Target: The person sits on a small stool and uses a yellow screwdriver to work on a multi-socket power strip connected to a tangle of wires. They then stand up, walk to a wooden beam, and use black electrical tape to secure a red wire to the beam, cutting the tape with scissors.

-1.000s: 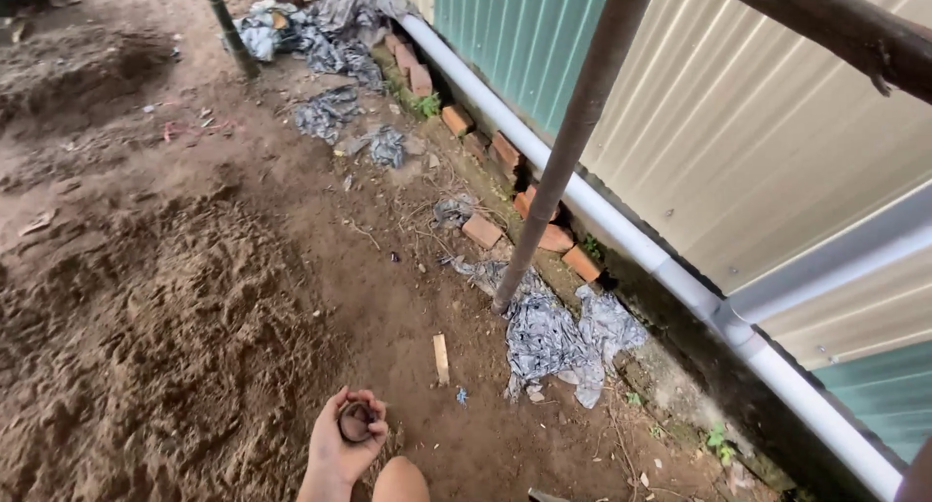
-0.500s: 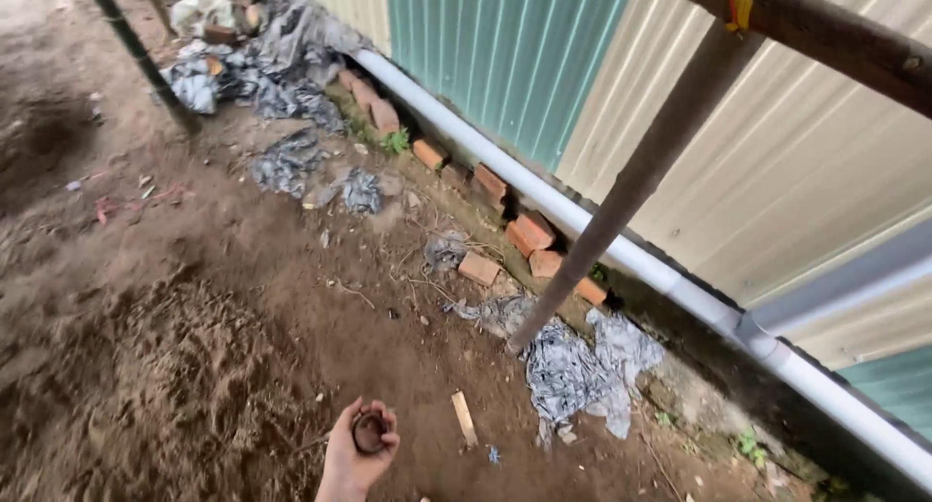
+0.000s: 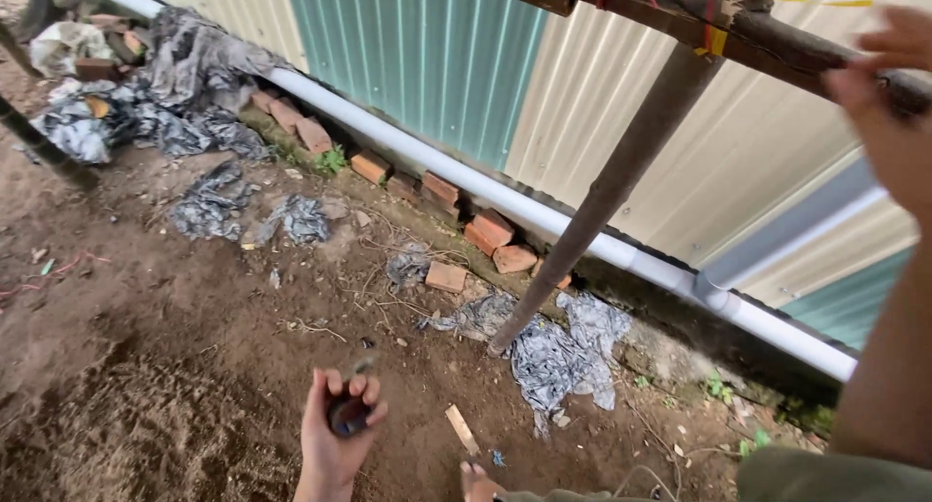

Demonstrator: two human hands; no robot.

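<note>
My left hand (image 3: 333, 434) is low in the view above the bare soil, fingers curled around a small dark round object (image 3: 348, 417). My right hand (image 3: 879, 70) is raised at the upper right and blurred, its fingers wrapped over a rough horizontal wooden beam (image 3: 680, 16) tied with red and yellow strips. Under the beam a slanted grey pole (image 3: 602, 206) runs down to the ground in front of me. My right arm (image 3: 888, 366) fills the right edge.
A corrugated green and cream metal fence (image 3: 437, 65) runs along the back, with a white pipe (image 3: 505, 201) at its foot. Red bricks (image 3: 490, 232), crumpled grey plastic sheets (image 3: 553, 356) and a small wood scrap (image 3: 461, 429) lie on the dirt. My toes (image 3: 476, 483) show at the bottom.
The view has swung up and toward the fence. My right hand has come into view on the beam. My left hand still holds the dark object, now raised slightly.
</note>
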